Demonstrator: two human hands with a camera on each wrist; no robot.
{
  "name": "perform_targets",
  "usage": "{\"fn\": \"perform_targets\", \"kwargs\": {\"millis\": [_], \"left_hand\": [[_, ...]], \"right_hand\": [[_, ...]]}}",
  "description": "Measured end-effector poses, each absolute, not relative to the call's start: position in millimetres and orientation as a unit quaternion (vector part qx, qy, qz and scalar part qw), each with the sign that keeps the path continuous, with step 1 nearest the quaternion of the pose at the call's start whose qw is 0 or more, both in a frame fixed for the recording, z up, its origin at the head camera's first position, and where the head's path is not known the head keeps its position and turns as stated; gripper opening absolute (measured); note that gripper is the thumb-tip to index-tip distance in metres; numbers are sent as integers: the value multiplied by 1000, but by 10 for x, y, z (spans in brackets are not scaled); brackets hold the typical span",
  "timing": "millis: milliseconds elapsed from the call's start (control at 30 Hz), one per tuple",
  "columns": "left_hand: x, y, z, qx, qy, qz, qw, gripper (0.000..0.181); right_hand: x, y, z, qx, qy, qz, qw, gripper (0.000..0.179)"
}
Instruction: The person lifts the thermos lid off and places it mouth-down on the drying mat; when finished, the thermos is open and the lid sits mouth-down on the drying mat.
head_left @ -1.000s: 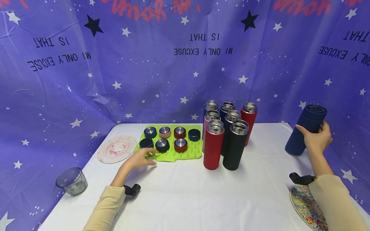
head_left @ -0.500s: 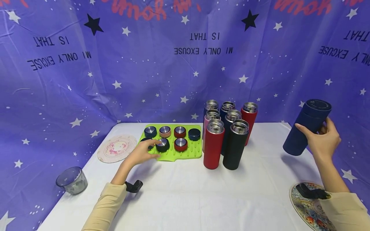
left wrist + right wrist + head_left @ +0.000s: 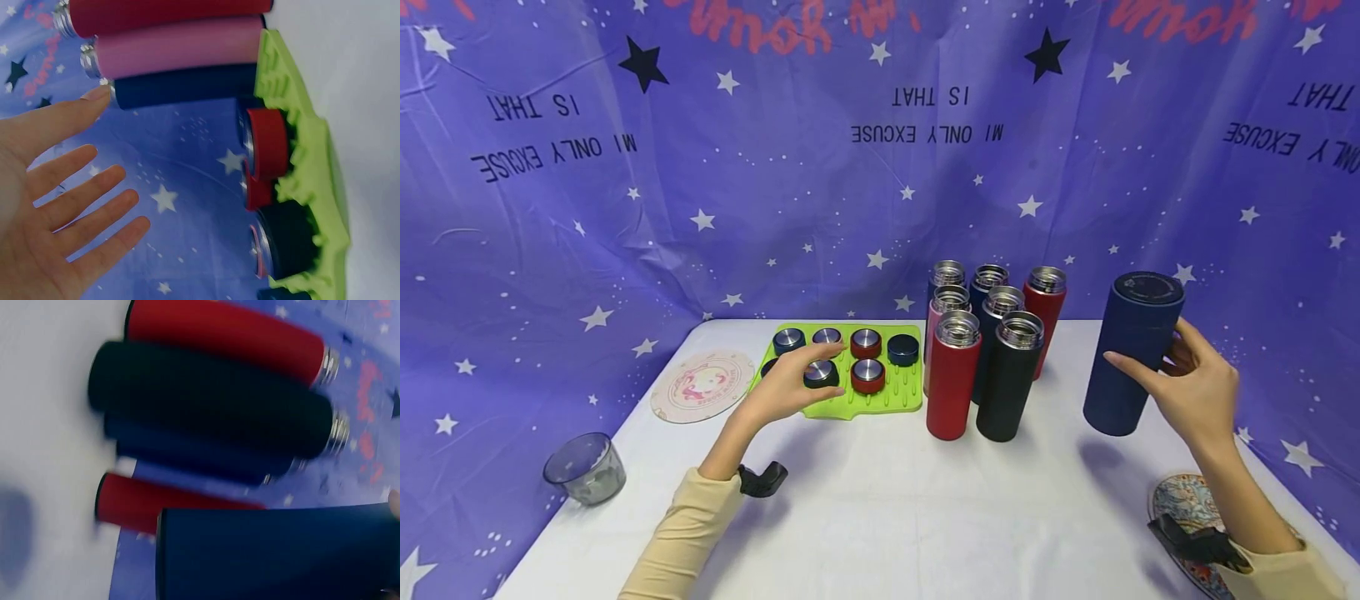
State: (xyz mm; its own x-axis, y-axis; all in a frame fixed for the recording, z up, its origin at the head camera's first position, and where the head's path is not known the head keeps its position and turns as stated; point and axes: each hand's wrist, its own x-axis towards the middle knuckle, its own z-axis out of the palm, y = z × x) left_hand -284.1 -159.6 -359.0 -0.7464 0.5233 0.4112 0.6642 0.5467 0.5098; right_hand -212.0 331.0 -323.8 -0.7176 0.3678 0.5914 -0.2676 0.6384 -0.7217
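Observation:
My right hand (image 3: 1198, 387) grips a dark blue thermos bottle (image 3: 1127, 358), its lid on, a little above the table's right side with its shadow below. In the right wrist view, the thermos body (image 3: 275, 556) fills the lower right. Fingers spread, my left hand (image 3: 786, 383) hovers at the green drying mat (image 3: 865, 408), beside a black bottle lid (image 3: 820, 373); nothing is in it. Several more lids in blue, pink and red sit on the mat. In the left wrist view the palm (image 3: 31, 250) is bare and partly faces the camera.
Several lidless bottles stand grouped mid-table, among them a red bottle (image 3: 953, 392), a black bottle (image 3: 1009, 387) and a pink bottle (image 3: 181, 53). A glass bowl (image 3: 586, 475) and a pale round mat (image 3: 700, 390) lie left. A patterned round mat (image 3: 1183, 496) lies under the right arm.
My right hand has carried the blue thermos leftward toward the grouped bottles and turned it more upright. My left hand has moved right and slightly up over the lids, its fingers opening wider.

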Motion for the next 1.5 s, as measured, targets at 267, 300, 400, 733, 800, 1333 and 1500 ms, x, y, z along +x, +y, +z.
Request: {"fn": "perform_targets", "kwargs": {"millis": [267,300,400,733,800,1333,1500], "left_hand": [[-2742,-1398,-3458,-369,-848,-360,120,69],[-2734,-1373,-3442,-376,-843,-364,120,70],[-2715,-1292,-3393,-395,-830,-374,123,72],[-2632,-970,-3233,-445,-773,-431,133,76],[-2617,-926,-3208,-453,-763,-443,130,76],[-2477,-829,-3160,-479,-688,-544,22,76],[-2464,-851,-3158,-482,-683,-549,-6,77]], "right_hand": [[-1947,2897,-3249,87,-828,429,350,79],[-1924,2838,-3244,101,-830,426,346,79],[-1877,2658,-3230,147,-830,419,337,80],[-1861,2113,-3244,233,-827,433,271,81],[-1879,2027,-3259,247,-825,436,260,81],[-2046,1630,-3366,325,-812,466,137,79],[-2058,1630,-3370,329,-822,449,118,79]]}}
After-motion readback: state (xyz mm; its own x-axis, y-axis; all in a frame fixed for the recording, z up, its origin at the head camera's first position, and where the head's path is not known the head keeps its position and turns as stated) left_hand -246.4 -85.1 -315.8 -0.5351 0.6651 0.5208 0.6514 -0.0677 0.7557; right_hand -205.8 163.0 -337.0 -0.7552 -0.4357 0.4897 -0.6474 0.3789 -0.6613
